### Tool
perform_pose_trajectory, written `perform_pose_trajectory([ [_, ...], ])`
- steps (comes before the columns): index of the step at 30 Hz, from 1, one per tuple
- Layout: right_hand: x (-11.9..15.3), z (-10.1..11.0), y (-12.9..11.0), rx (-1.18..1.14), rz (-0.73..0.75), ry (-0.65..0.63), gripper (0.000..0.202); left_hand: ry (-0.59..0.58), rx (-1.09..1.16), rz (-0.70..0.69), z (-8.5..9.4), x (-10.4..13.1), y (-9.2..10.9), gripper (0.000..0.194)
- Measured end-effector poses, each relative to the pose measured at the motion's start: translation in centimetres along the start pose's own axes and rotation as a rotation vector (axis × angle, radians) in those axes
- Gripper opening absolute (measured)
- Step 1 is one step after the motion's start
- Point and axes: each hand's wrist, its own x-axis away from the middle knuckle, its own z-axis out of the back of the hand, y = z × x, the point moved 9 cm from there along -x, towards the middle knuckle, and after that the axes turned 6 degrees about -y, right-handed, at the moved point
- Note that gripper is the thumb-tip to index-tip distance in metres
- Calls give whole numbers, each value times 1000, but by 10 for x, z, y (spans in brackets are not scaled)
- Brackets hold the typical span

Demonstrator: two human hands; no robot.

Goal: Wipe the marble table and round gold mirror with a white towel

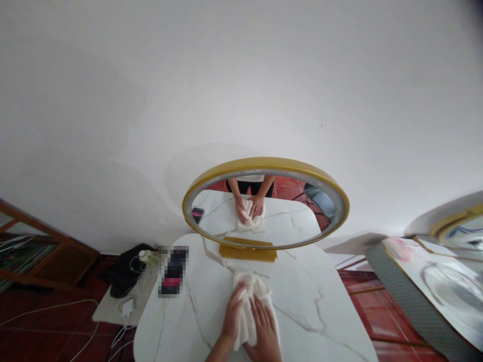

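A crumpled white cloth (246, 322) lies on the white marble-patterned table (309, 322), close to its front. My left hand (233, 314) grips the cloth along its left side with curved fingers. On the cloth's right part rests my right hand (265, 329), palm down, its fingers stretched out and lying flat. Just beyond the cloth stands a round mirror (266, 211) with a gold rim and a gold base (247, 252). Both hands and the cloth show in its glass.
A phone-like dark object (174, 271), blurred out, lies at the table's left edge. Lower left, a small side surface (109, 306) bears a black bag (123, 271), a white charger (128, 307) and cables. At right stands another table (445, 281) with a gold-rimmed mirror (464, 229).
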Motion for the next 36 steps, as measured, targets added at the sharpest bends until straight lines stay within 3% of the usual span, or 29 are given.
perform_pose_trajectory([
  [3, 12, -2, 18, -61, -32, 149, 87, 149, 12, 27, 23, -8, -4, 41],
  [6, 26, 10, 50, -127, -190, 324, 80, 299, -208, -2, 59, -19, -1, 43],
  [8, 32, 25, 70, -188, -323, 412, 75, 322, -367, -26, 77, -29, 1, 52],
  [11, 31, 49, 89, -302, -485, 459, 70, 302, -577, -56, 90, -43, 4, 59],
  [16, 8, 81, 98, -292, -602, 483, 66, 257, -835, -75, 86, -53, 13, 64],
  [20, -16, 91, 102, -162, -629, 438, 60, 173, -958, -74, 76, -54, 16, 65],
  [24, -47, 93, 100, 26, -550, 254, 58, 165, -973, -52, 76, -56, 15, 65],
  [29, -80, 89, 100, 170, -398, 118, 65, 181, -949, -39, 79, -57, 11, 63],
  [36, -101, 76, 113, 204, -362, 40, 62, 131, -985, -7, 75, -57, 3, 63],
])
